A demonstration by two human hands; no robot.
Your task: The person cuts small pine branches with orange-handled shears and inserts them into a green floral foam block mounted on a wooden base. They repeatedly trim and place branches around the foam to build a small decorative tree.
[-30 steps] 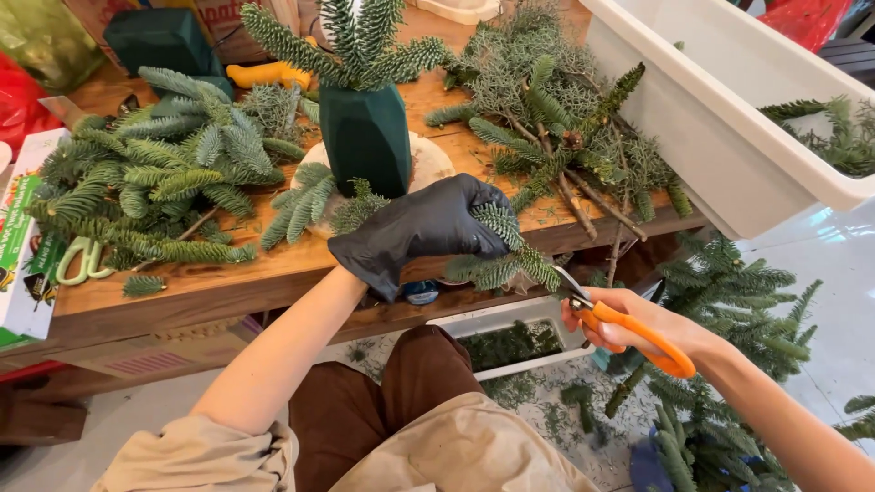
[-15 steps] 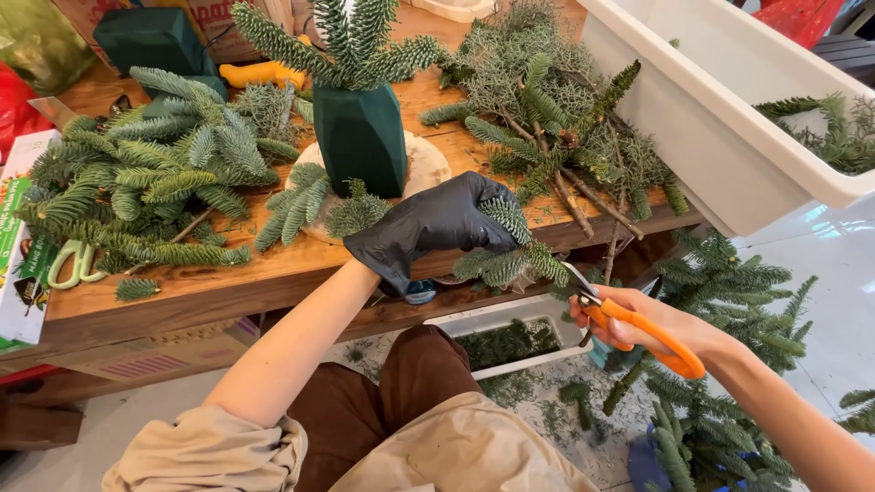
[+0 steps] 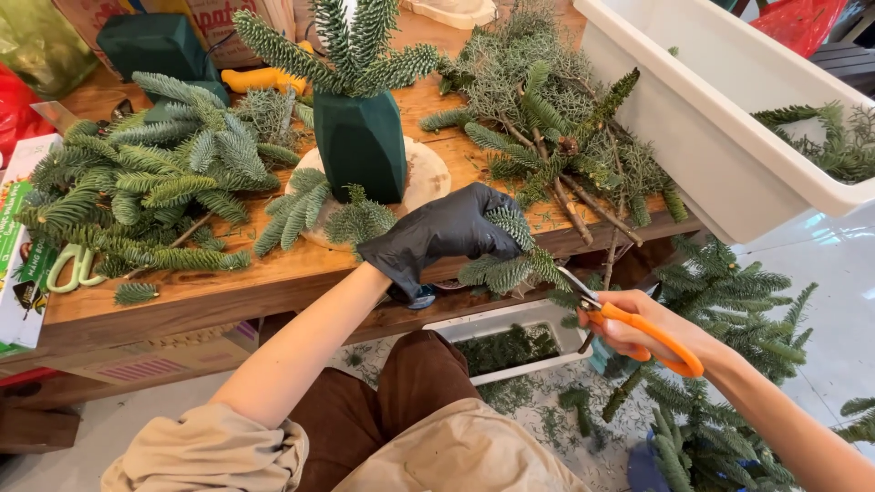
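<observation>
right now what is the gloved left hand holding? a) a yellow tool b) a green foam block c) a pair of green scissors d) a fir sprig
d: the black-gloved left hand is closed around a short fir sprig just past the table edge, while the bare right hand brings orange snips up to its stem.

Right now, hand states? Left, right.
Left hand: gloved, closed on a fir sprig.
Right hand: closed on orange-handled snips at the sprig's stem.

glove (image 3: 437, 235) black | shears (image 3: 638, 330) orange | foam block (image 3: 360, 146) dark green | bin (image 3: 720, 118) probably white
</observation>
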